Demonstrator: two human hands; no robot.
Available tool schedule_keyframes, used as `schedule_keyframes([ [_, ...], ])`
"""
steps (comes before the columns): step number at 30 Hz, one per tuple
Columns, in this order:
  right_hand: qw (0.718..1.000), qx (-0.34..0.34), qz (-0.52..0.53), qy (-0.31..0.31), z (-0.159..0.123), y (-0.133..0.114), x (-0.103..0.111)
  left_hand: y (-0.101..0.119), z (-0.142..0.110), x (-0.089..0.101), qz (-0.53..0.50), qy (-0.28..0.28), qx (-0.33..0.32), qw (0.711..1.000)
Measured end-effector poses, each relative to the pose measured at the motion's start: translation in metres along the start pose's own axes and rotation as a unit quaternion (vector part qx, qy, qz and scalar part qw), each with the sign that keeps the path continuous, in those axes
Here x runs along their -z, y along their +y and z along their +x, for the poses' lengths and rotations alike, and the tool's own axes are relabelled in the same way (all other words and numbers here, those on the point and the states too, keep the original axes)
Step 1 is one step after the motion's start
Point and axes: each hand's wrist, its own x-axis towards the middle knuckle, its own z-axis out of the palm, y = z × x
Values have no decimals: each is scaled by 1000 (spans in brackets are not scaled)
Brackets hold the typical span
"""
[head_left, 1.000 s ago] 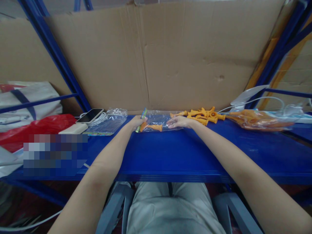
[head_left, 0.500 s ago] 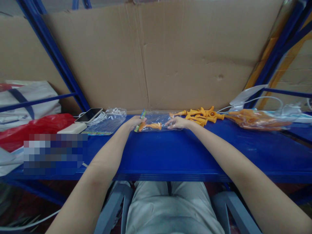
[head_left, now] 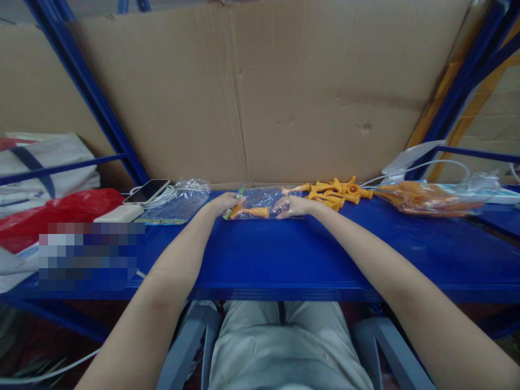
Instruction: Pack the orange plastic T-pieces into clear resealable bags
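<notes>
A clear plastic bag (head_left: 260,197) with a green and yellow strip at its left end lies on the blue tabletop, with orange horn-shaped plastic pieces (head_left: 258,211) in it toward the left. My left hand (head_left: 225,202) is closed on the strip end of the bag. At the bag's right part is my right hand (head_left: 293,207), fingers bent and closed on the plastic; its fingertips are partly blurred. Just beyond the right hand is a pile of similar orange pieces (head_left: 343,190), one of them reaching left behind the fingers.
Clear empty bags (head_left: 179,203), a phone (head_left: 147,192) with a white cable and a white power bank (head_left: 119,213) are on the left, near a red plastic bag (head_left: 69,211). To the right sits a bag of orange pieces (head_left: 426,199). A cardboard sheet (head_left: 304,97) stands behind.
My right hand has shifted slightly left along the bag and its fingers have curled more. The left hand stays on the strip end.
</notes>
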Motion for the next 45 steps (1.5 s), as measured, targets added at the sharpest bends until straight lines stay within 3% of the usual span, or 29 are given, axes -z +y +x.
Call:
schedule_keyframes([
  [4, 1000, -9, 2, 4, 1, 2, -2, 0, 1, 1, 30, -2, -7, 1000],
  [18, 995, -9, 90, -30, -3, -1, 0, 3, -1, 0, 142, 95, -24, 985],
  [24, 992, -14, 120, -43, -6, -9, 0, 4, -3, -1, 299, 199, -44, 932],
  [28, 990, -30, 133, -37, -8, -14, 0, 8, -10, -10, 370, 228, -139, 890],
  [32, 991, -27, 126, -46, -8, -17, 1, 7, -9, -25, 402, 187, -254, 860],
  [35, 989, -20, 133, -55, -8, -16, 1, 1, -2, -35, 395, 131, -288, 862],
  [41, 986, -19, 152, -64, -6, -12, -1, -12, 12, -40, 392, 64, -179, 900],
  [45, 987, -8, 146, -66, -5, -10, -1, -11, 13, -39, 391, 34, -150, 907],
])
